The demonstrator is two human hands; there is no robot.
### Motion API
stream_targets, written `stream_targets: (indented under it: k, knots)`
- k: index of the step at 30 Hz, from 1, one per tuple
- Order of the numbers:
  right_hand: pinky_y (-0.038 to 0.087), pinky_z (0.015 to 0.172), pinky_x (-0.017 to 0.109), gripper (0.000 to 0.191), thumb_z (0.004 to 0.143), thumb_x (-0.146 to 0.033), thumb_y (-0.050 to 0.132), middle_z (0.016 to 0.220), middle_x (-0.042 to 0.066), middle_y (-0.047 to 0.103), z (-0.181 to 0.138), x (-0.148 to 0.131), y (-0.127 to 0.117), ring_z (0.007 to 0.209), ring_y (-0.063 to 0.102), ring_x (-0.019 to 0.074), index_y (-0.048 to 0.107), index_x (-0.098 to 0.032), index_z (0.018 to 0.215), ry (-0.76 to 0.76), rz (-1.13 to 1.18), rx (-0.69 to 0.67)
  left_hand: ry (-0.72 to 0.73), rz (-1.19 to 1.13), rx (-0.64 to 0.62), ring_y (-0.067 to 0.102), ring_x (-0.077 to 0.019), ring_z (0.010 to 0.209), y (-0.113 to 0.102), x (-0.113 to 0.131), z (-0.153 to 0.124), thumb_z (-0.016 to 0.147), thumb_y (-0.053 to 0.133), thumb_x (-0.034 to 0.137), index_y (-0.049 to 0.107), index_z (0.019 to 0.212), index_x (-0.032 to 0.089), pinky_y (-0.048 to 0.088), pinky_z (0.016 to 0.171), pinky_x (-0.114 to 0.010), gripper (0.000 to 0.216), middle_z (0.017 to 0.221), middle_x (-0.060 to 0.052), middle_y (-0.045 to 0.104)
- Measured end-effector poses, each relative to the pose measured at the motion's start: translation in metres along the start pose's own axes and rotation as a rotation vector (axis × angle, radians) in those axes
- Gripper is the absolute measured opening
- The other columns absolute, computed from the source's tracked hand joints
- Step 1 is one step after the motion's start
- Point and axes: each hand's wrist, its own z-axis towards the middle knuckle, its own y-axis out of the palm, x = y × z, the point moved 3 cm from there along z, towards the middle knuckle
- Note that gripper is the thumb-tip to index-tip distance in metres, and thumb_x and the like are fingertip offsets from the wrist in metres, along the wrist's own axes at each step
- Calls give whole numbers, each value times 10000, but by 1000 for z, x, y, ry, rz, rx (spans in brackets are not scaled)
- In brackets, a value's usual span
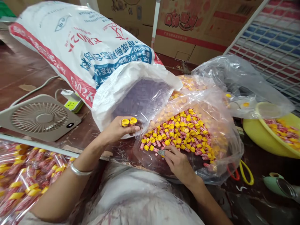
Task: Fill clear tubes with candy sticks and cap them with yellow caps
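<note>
My left hand (pixel 117 128) is closed around two round yellow-rimmed tubes (pixel 129 121), their mouths facing up; most of their length is hidden by the fingers. It is at the lip of a white woven sack (pixel 100 117), with clear plastic tubes (pixel 140 100) inside. My right hand (pixel 177 162) has its fingers bent together at the near edge of a pile of small red-and-white tubes with yellow caps (pixel 178 131). A small grey piece (pixel 161 152) shows at its fingertips; whether it is held or wrapped on a finger is unclear. The pile lies in an open clear plastic bag (pixel 225 134).
At left are a grey fan (pixel 44 117), a green-and-white power strip (pixel 73 104) and filled clear tubes (pixel 30 178). To the right, a yellow basin (pixel 255 132) holds more small tubes, near yellow-handled scissors (pixel 247 173). Cardboard boxes (pixel 199 34) and a wire rack (pixel 267 47) stand behind.
</note>
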Motion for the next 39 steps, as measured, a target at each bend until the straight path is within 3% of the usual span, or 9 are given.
stream_targets:
  k: [4,8,12,19,24,27,31,35,39]
  knots:
    - [565,850,363,44,951,-169,567,1051,84,624,4,0,-12,975,647,228,596,-202,953,47,80,27,-117,-341,-82,622,-130,598,17,8,-19,787,776,424,704,829,113,510,597,-233,322,676,-33,700]
    - [566,820,363,134,907,-290,693,994,78,635,11,-2,-32,920,653,239,602,-205,955,125,89,244,-201,-555,-160,666,-152,597,42,5,-25,741,813,421,725,942,93,542,562,-238,394,711,-78,740]
    - [564,738,321,164,932,-335,683,880,33,669,18,-4,-47,774,663,201,596,-220,1009,236,244,379,-220,-594,-243,651,-135,591,61,1,-29,725,825,409,740,890,110,533,561,-219,351,691,-55,727]
    - [449,607,267,233,944,-295,635,699,-16,556,25,-1,-31,646,554,162,533,-214,751,172,129,44,-231,-368,-272,595,-133,568,65,-6,-39,793,761,477,734,858,123,488,553,-232,362,675,-40,695]
    - [473,757,300,191,978,-270,591,930,53,599,24,-8,-30,858,593,188,569,-199,802,122,173,94,-116,-169,-306,533,-124,580,74,1,-40,817,707,359,737,911,140,430,551,-217,240,648,14,640]
    - [449,711,280,240,977,-294,616,839,20,542,33,-26,-38,785,546,165,545,-200,768,77,278,91,-64,-5,-297,472,-112,563,82,9,-38,816,665,292,721,828,141,379,545,-212,162,616,33,598]
    - [402,627,257,335,950,-301,651,752,-15,478,44,-41,-39,685,479,136,476,-204,681,51,341,13,-8,229,-239,526,-136,602,86,15,-38,847,605,265,687,776,161,378,565,-221,150,669,5,649]
    - [370,581,245,374,922,-251,663,691,-34,453,46,-39,-30,633,454,119,443,-201,624,113,375,-18,-29,479,-197,655,-204,673,86,13,-43,855,597,230,698,876,190,425,611,-259,111,786,-53,736]
    - [367,579,242,339,884,-193,646,682,-32,467,45,-38,-22,636,471,118,439,-203,616,84,390,-15,-44,667,-171,728,-303,853,86,11,-47,810,569,113,691,979,179,475,689,-320,218,947,-125,768]
